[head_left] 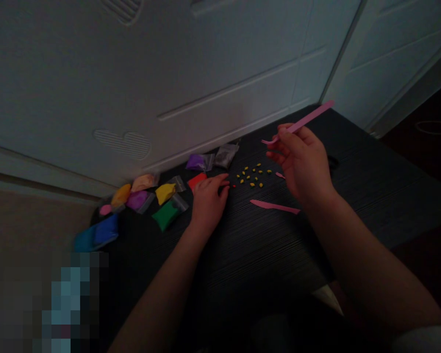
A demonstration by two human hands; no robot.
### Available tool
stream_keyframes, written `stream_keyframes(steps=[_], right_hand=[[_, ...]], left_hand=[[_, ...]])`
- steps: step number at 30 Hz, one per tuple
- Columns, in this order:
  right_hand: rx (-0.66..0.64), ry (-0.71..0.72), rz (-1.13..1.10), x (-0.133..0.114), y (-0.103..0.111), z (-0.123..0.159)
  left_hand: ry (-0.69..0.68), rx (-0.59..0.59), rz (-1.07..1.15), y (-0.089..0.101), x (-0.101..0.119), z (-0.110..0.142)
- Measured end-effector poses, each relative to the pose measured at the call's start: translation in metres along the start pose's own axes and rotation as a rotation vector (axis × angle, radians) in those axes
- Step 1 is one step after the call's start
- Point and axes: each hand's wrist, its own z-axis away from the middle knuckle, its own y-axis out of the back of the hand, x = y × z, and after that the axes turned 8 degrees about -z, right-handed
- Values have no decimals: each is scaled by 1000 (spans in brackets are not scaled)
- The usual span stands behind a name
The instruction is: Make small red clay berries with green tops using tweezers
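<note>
While the right hand pinches a pink forked tool between thumb and fingers, its prongs pointing toward the left hand, the left hand lies palm down, loosely open, near the middle of the table. Nothing shows between its thumb and fingers, though their undersides are hidden. It overlaps a red packet, and just past its fingertips lies a tiny red bit; whether they touch cannot be told.

Between the two hands, toward the far edge of the table, about a dozen small yellow pieces with darker sides lie in a loose cluster. These look already formed and set out, while the red bit sits apart, just beside the cluster; no red can be made out on any piece. Whether the set is complete is not clear.

Nearer the front edge rests a pink knife-shaped tool, out of both hands, and a small pink tool pokes out from behind the right hand. A purple packet and a grey one lie along the far edge; yellow and green packets lie left of the left hand, and further colours, blue among them, crowd the table's left end.
</note>
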Motion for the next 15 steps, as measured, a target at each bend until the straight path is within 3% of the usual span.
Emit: stream_keyframes(steps=[15], right_hand=[[15,-16,-5,1,-2,1]], left_hand=[[46,-64,122,-3,4,-7]])
